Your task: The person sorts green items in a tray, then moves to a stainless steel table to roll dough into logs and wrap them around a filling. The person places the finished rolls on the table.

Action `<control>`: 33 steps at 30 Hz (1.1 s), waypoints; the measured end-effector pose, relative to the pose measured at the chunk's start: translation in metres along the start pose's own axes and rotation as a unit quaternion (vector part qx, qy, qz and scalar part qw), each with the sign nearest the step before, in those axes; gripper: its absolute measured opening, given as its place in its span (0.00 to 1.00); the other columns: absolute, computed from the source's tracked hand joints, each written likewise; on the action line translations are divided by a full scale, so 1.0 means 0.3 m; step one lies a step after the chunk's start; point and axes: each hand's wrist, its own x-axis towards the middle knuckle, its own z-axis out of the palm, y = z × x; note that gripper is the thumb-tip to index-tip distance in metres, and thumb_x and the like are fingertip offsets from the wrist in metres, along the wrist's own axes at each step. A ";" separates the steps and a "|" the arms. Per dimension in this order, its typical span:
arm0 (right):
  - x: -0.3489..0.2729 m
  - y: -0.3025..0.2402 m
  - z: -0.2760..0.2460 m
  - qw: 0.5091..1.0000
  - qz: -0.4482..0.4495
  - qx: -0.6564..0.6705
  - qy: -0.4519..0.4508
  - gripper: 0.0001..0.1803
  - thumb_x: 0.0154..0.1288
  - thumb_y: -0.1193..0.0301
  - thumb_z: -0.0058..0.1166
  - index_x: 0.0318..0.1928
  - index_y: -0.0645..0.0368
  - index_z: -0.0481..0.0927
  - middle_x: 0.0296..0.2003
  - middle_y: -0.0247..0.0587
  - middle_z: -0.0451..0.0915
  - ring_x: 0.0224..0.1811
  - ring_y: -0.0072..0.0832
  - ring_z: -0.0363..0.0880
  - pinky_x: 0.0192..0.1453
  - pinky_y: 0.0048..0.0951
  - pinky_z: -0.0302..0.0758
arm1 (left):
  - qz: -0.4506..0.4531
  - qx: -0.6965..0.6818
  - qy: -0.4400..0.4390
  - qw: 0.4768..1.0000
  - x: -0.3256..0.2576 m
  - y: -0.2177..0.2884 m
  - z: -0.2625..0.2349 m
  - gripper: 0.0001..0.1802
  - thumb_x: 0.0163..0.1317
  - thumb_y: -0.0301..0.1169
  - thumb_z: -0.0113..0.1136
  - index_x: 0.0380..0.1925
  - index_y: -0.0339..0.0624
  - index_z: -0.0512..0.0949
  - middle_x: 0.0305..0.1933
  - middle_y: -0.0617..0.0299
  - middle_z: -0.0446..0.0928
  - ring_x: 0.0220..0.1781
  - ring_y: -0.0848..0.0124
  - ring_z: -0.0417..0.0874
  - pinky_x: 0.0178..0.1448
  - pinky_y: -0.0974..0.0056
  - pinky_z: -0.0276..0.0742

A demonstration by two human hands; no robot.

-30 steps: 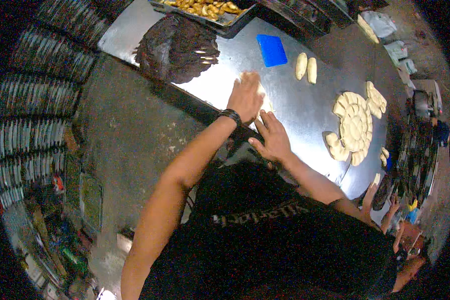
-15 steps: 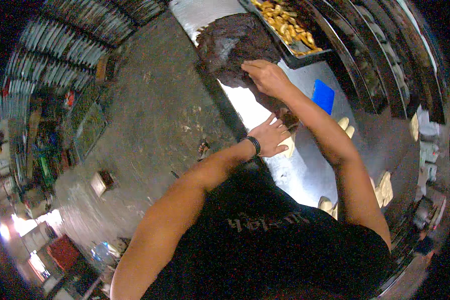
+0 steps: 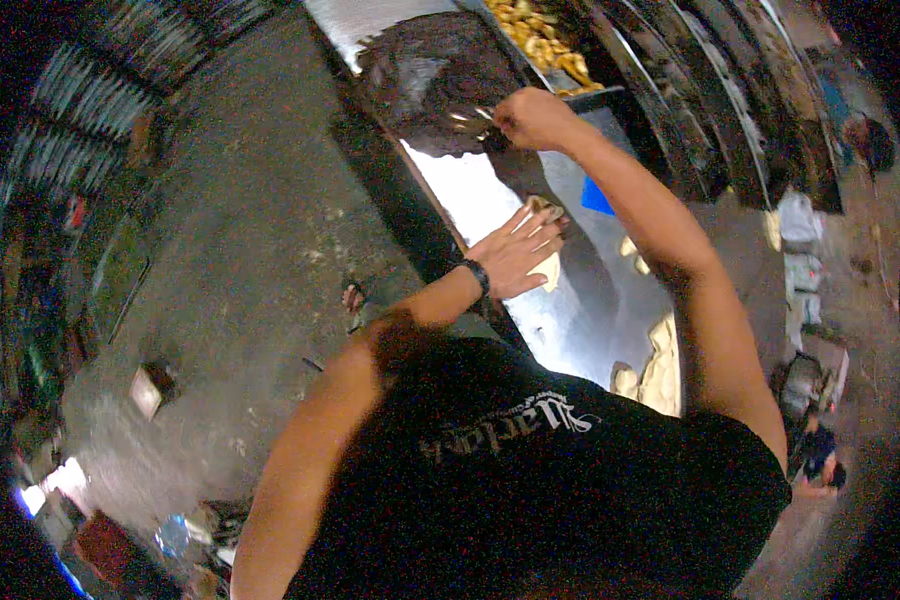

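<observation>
Head view: left hand (image 3: pixel 515 255) spread flat, pressing dough (image 3: pixel 548 262) on tabletop (image 3: pixel 470 195), frame centre. Right hand (image 3: pixel 532 117) closed, pinching from dark filling (image 3: pixel 425 75) upper centre. Likely filling step; next calls for placing pinch onto dough.

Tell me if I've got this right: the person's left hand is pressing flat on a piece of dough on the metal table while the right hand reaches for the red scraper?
Not quite. In the head view the left hand does lie flat on the dough on the metal table, but the right hand reaches toward the dark mass at the far end. The scraper is blue and lies untouched.
</observation>
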 end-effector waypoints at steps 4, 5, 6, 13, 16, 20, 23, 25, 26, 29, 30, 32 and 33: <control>-0.252 0.029 -0.020 0.949 0.142 0.256 0.115 0.16 0.51 0.73 0.51 0.42 0.60 0.81 0.38 0.45 0.83 0.41 0.38 0.82 0.44 0.36 0.76 | 0.096 -0.058 -0.056 0.992 -0.119 0.014 0.055 0.37 0.60 0.48 0.49 0.65 0.40 0.57 0.73 0.56 0.47 0.75 0.61 0.43 0.75 0.51 0.36; -0.333 -0.019 -0.030 0.927 0.175 0.308 0.122 0.18 0.53 0.74 0.48 0.46 0.61 0.80 0.42 0.48 0.82 0.47 0.35 0.80 0.49 0.35 0.75 | 0.088 -0.077 -0.060 0.991 -0.148 0.034 0.054 0.38 0.59 0.47 0.51 0.65 0.39 0.57 0.73 0.53 0.46 0.76 0.59 0.42 0.75 0.51 0.36; -0.396 -0.052 -0.007 0.915 0.196 0.315 0.159 0.18 0.53 0.75 0.48 0.46 0.61 0.80 0.43 0.48 0.81 0.47 0.37 0.80 0.50 0.35 0.74 | 0.100 -0.079 -0.067 0.990 -0.159 0.037 0.043 0.39 0.58 0.48 0.52 0.65 0.38 0.56 0.73 0.52 0.46 0.75 0.58 0.42 0.75 0.51 0.36; -0.566 -0.419 0.311 0.927 0.276 0.053 0.248 0.14 0.48 0.72 0.53 0.39 0.60 0.80 0.44 0.48 0.78 0.45 0.46 0.77 0.48 0.41 0.75 | 0.180 -0.103 -0.111 0.972 -0.216 0.030 0.018 0.37 0.52 0.44 0.58 0.60 0.39 0.63 0.68 0.45 0.54 0.73 0.48 0.46 0.73 0.43 0.45; -0.578 -0.405 0.289 0.935 0.321 0.091 0.121 0.11 0.45 0.68 0.57 0.31 0.58 0.79 0.36 0.46 0.77 0.40 0.44 0.76 0.44 0.42 0.75 | 0.238 -0.172 -0.075 0.953 -0.259 -0.004 0.045 0.30 0.53 0.40 0.57 0.56 0.40 0.69 0.66 0.46 0.59 0.72 0.48 0.51 0.71 0.42 0.49; -0.601 -0.426 0.243 0.906 0.306 0.143 0.257 0.10 0.51 0.67 0.54 0.31 0.60 0.78 0.35 0.49 0.77 0.39 0.46 0.75 0.44 0.45 0.74 | 0.090 -0.281 0.063 0.953 -0.198 -0.102 -0.060 0.16 0.51 0.31 0.55 0.41 0.38 0.77 0.50 0.52 0.75 0.55 0.54 0.72 0.60 0.52 0.67; -0.651 -0.423 0.282 0.943 0.245 0.154 0.167 0.06 0.50 0.71 0.50 0.26 0.59 0.78 0.29 0.48 0.78 0.34 0.44 0.77 0.41 0.44 0.75 | -0.051 -0.247 0.191 0.949 -0.078 -0.219 -0.084 0.12 0.53 0.28 0.53 0.39 0.38 0.76 0.43 0.51 0.75 0.47 0.53 0.75 0.51 0.55 0.72; -0.610 -0.287 0.197 0.944 0.207 0.242 0.089 0.08 0.52 0.70 0.49 0.27 0.61 0.79 0.28 0.52 0.78 0.32 0.46 0.77 0.40 0.43 0.75 | -0.117 -0.200 0.227 0.946 -0.020 -0.266 -0.076 0.10 0.56 0.29 0.52 0.37 0.39 0.75 0.40 0.51 0.74 0.44 0.52 0.75 0.47 0.53 0.72; -0.569 -0.191 0.172 0.942 0.199 0.250 0.106 0.09 0.53 0.69 0.49 0.28 0.61 0.79 0.28 0.52 0.78 0.32 0.48 0.77 0.39 0.43 0.74 | -0.143 -0.181 0.220 0.948 0.002 -0.270 -0.073 0.09 0.56 0.29 0.52 0.36 0.40 0.74 0.39 0.52 0.73 0.42 0.52 0.76 0.46 0.53 0.73; -0.372 0.090 0.047 0.925 0.185 0.217 0.253 0.16 0.59 0.61 0.45 0.34 0.60 0.80 0.35 0.54 0.80 0.36 0.51 0.78 0.43 0.48 0.75 | -0.176 -0.113 0.228 0.951 0.046 -0.276 -0.062 0.06 0.56 0.29 0.53 0.34 0.43 0.73 0.36 0.56 0.72 0.37 0.55 0.77 0.38 0.53 0.75; -0.300 0.166 0.003 0.896 0.221 0.254 0.289 0.16 0.59 0.61 0.46 0.34 0.60 0.79 0.34 0.55 0.80 0.35 0.52 0.78 0.42 0.49 0.75 | -0.187 -0.094 0.219 0.953 0.053 -0.277 -0.057 0.06 0.56 0.29 0.53 0.34 0.44 0.73 0.36 0.56 0.72 0.37 0.55 0.77 0.37 0.53 0.75; -0.175 0.377 0.014 0.896 0.278 0.195 0.286 0.15 0.54 0.64 0.53 0.39 0.60 0.79 0.32 0.53 0.80 0.35 0.52 0.79 0.41 0.47 0.75 | -0.209 -0.062 0.194 0.957 0.062 -0.263 -0.051 0.06 0.56 0.29 0.54 0.35 0.45 0.73 0.36 0.56 0.72 0.36 0.55 0.77 0.37 0.54 0.76; -0.105 0.436 0.017 0.891 0.291 0.162 0.308 0.16 0.52 0.63 0.55 0.40 0.59 0.79 0.32 0.54 0.81 0.37 0.51 0.79 0.43 0.47 0.76 | -0.217 -0.066 0.184 0.956 0.050 -0.261 -0.056 0.07 0.56 0.29 0.54 0.35 0.45 0.73 0.36 0.56 0.72 0.36 0.55 0.77 0.36 0.54 0.76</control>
